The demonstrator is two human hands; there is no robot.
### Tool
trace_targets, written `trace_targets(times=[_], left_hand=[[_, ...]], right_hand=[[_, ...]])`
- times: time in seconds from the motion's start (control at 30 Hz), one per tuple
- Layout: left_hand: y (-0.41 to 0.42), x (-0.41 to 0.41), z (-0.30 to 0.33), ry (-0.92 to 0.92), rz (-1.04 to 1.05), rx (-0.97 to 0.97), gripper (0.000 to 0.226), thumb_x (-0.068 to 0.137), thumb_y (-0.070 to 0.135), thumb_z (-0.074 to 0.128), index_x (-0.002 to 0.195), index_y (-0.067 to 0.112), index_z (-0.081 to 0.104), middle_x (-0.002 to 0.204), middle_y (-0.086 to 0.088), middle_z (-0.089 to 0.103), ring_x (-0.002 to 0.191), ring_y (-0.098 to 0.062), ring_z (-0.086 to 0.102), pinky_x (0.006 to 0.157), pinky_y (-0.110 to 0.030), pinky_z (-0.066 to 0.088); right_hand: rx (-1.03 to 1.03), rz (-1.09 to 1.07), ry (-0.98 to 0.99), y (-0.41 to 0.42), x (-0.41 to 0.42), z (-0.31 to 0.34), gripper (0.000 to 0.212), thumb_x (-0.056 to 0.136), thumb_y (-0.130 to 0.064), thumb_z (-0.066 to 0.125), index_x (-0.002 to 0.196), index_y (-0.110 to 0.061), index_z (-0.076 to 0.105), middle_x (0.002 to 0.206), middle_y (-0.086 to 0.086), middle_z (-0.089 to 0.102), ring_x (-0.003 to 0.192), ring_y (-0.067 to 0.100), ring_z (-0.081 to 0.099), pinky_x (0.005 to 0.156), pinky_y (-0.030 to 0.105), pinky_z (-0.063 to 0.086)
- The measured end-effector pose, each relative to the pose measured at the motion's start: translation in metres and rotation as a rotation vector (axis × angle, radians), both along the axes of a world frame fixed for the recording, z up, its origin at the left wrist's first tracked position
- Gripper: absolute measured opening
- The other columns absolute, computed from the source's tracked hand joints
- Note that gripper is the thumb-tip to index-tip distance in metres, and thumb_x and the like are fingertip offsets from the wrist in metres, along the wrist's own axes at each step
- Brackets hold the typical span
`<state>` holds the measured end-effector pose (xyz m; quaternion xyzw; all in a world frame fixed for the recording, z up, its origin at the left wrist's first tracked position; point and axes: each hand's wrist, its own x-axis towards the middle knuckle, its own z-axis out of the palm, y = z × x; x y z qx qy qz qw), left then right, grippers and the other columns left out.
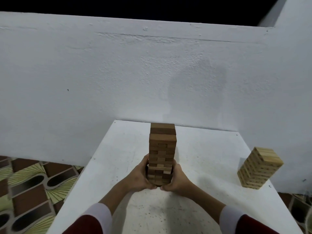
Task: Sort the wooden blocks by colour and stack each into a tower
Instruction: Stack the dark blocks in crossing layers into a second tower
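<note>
A tall tower of dark brown wooden blocks (162, 149) stands upright in the middle of the white table (118, 149). My left hand (141, 176) grips its lower left side and my right hand (176, 179) grips its lower right side, thumbs nearly meeting in front of the base. The tower's bottom layers are partly hidden by my fingers. A shorter tower of light, pale wooden blocks (259, 168) stands apart near the table's right edge, untouched.
A white plastered wall (152, 73) rises right behind the table. Patterned brown and green floor tiles (30, 191) lie to the left, below the table's left edge. The pale tower stands close to the right edge.
</note>
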<state>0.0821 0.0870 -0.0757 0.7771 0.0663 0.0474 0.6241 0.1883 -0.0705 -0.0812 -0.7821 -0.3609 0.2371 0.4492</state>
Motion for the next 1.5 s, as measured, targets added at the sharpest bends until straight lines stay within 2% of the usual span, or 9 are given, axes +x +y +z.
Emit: trace_targets(times=[0.23,0.37,0.93,1.07,1.13,1.2,1.3,1.4,1.5], left_hand=[[0.018,0.002,0.003,-0.002,0.010,0.051,0.099,0.057,-0.006,0.081,0.137,0.023,0.032,0.118,-0.004,0.061,0.108,-0.023,0.061,0.082,-0.039,0.056],[0.026,0.004,0.006,0.002,0.016,0.041,0.092,0.057,-0.012,0.079,0.133,0.019,0.036,0.116,-0.004,0.062,0.108,-0.021,0.061,0.079,-0.031,0.055],[0.036,0.006,0.004,0.024,0.009,0.124,0.099,0.056,-0.005,0.083,0.137,0.021,0.031,0.124,0.000,0.055,0.112,-0.015,0.057,0.085,-0.028,0.053],[0.041,0.000,0.007,0.218,0.082,0.337,0.104,0.056,0.016,0.087,0.134,0.022,0.019,0.129,0.002,0.034,0.119,-0.017,0.044,0.091,-0.027,0.051],[0.038,-0.005,0.010,0.342,0.152,0.439,0.090,0.064,0.017,0.085,0.126,0.018,0.019,0.120,0.001,0.031,0.111,-0.015,0.041,0.080,-0.018,0.050],[0.031,-0.011,0.013,0.412,0.214,0.501,0.074,0.070,0.018,0.082,0.116,0.017,0.024,0.112,0.002,0.035,0.101,-0.012,0.042,0.066,-0.012,0.044],[0.017,-0.023,0.020,0.491,0.235,0.593,0.047,0.077,0.023,0.074,0.104,0.017,0.036,0.101,0.003,0.044,0.089,-0.009,0.045,0.060,-0.012,0.038],[-0.007,-0.037,0.024,0.466,0.200,0.619,0.023,0.083,0.017,0.064,0.082,0.020,0.042,0.083,0.004,0.050,0.073,-0.007,0.048,0.057,-0.015,0.039],[-0.045,-0.047,0.021,0.371,0.090,0.636,0.015,0.083,0.018,0.057,0.073,0.021,0.046,0.075,0.004,0.056,0.069,-0.009,0.053,0.061,-0.023,0.043]], right_hand=[[0.005,-0.008,-0.035,0.019,0.005,-0.004,0.095,0.048,-0.026,0.083,0.130,-0.030,0.035,0.116,-0.008,0.052,0.108,0.015,0.054,0.087,0.031,0.055],[-0.005,0.013,-0.061,0.028,0.007,0.000,0.092,0.053,-0.016,0.084,0.128,-0.029,0.033,0.111,-0.016,0.049,0.104,0.015,0.055,0.087,0.029,0.054],[-0.131,0.018,-0.072,0.038,0.009,0.000,0.112,0.044,-0.035,0.083,0.137,-0.036,0.021,0.122,-0.008,0.044,0.113,0.017,0.047,0.094,0.040,0.050],[-0.198,0.051,-0.102,0.029,0.007,0.005,0.124,0.050,-0.041,0.084,0.144,-0.031,0.005,0.139,-0.009,0.029,0.126,0.016,0.033,0.106,0.042,0.040],[-0.225,0.041,-0.094,0.020,0.005,0.008,0.124,0.056,-0.038,0.084,0.146,-0.029,0.000,0.143,-0.007,0.024,0.128,0.017,0.031,0.107,0.042,0.040],[-0.248,0.014,-0.086,0.008,0.003,0.009,0.121,0.061,-0.034,0.084,0.147,-0.028,-0.001,0.143,-0.006,0.024,0.126,0.018,0.033,0.104,0.041,0.042],[-0.238,-0.061,-0.055,-0.016,-0.004,0.011,0.113,0.067,-0.028,0.083,0.146,-0.028,0.003,0.138,-0.005,0.028,0.118,0.015,0.038,0.096,0.029,0.046],[-0.189,-0.116,-0.027,-0.052,-0.014,0.013,0.087,0.077,-0.019,0.076,0.139,-0.027,0.016,0.127,-0.004,0.036,0.102,0.011,0.044,0.079,0.011,0.042],[-0.156,-0.162,-0.099,-0.096,-0.021,0.014,0.054,0.082,-0.014,0.070,0.120,-0.027,0.036,0.114,-0.001,0.049,0.090,0.008,0.047,0.069,0.008,0.041]])
